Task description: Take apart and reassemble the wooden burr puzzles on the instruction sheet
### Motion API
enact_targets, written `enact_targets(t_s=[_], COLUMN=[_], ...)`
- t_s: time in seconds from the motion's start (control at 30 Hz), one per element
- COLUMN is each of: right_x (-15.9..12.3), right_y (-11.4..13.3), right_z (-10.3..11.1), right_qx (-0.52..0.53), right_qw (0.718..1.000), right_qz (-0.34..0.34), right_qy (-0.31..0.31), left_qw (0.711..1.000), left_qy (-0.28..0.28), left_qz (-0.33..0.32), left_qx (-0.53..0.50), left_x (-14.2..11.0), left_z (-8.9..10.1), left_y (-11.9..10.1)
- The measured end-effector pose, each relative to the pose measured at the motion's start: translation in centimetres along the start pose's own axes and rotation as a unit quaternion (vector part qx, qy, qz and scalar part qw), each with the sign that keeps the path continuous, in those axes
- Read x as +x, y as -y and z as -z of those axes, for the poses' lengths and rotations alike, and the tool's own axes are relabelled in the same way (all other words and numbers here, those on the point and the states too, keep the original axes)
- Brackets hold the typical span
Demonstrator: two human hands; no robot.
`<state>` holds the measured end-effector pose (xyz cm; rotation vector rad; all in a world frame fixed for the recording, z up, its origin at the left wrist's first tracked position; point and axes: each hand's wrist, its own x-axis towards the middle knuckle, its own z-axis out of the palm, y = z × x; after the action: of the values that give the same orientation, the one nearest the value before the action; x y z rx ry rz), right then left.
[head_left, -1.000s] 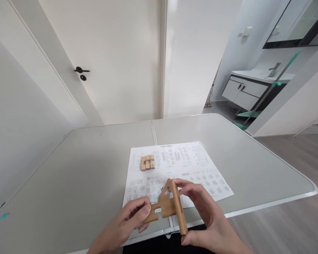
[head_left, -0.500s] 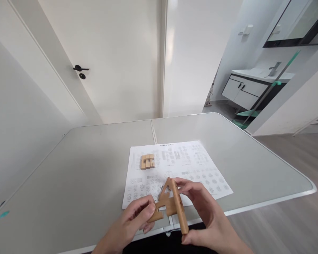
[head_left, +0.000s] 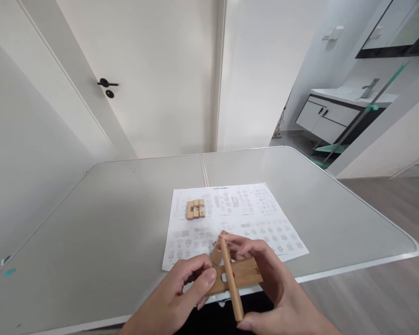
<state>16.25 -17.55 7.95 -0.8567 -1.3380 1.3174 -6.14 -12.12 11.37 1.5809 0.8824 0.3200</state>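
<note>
1. Wooden parts fill both hands, just on the near side of the printed sheet. The left hand pinches the left end of a flat plate between thumb and fingers.
2. The right hand grips an edge-on bar by its two ends, thumb at the lower one, fingers at the upper, the bar's top overlapping the sheet's near part.
3. Half a second ago only a sliver of the flat plate showed right of the bar; now a long stretch does. That suggests the two parts are crossing more deeply, so the fitting seems further along. Whether the plate runs through a slot or merely behind the bar, the angle hides.
4. A slanting wooden piece lies beyond the plate, against the sheet's near area.
5. Small joined blocks rest on the sheet's left part, unmoved and untouched.
6. Grey table surrounds the sheet; past its far edge stands a white door.
</note>
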Motion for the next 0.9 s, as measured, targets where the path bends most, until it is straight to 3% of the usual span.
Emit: enact_targets(t_s=[0.17,0.43,0.63,0.9], right_x=[-0.3,-0.6,-0.6,-0.7], right_y=[-0.3,-0.4,-0.3,0.7], right_z=[0.0,-0.2,-0.1,-0.4], right_qx=[-0.05,-0.099,-0.137,-0.155], right_qw=[0.997,0.994,0.987,0.987], right_qz=[0.055,0.045,0.082,0.044], right_qy=[-0.013,-0.025,-0.028,-0.012], left_qw=[1.0,0.999,0.997,0.989], left_qy=[-0.021,-0.026,-0.055,-0.115], left_qz=[0.004,0.023,0.026,0.036], left_qx=[0.001,0.017,0.049,0.082], left_x=[-0.3,-0.4,-0.6,-1.0], left_z=[-0.4,-1.0,-1.2,-1.9], left_y=[0.1,0.6,0.4,1.0])
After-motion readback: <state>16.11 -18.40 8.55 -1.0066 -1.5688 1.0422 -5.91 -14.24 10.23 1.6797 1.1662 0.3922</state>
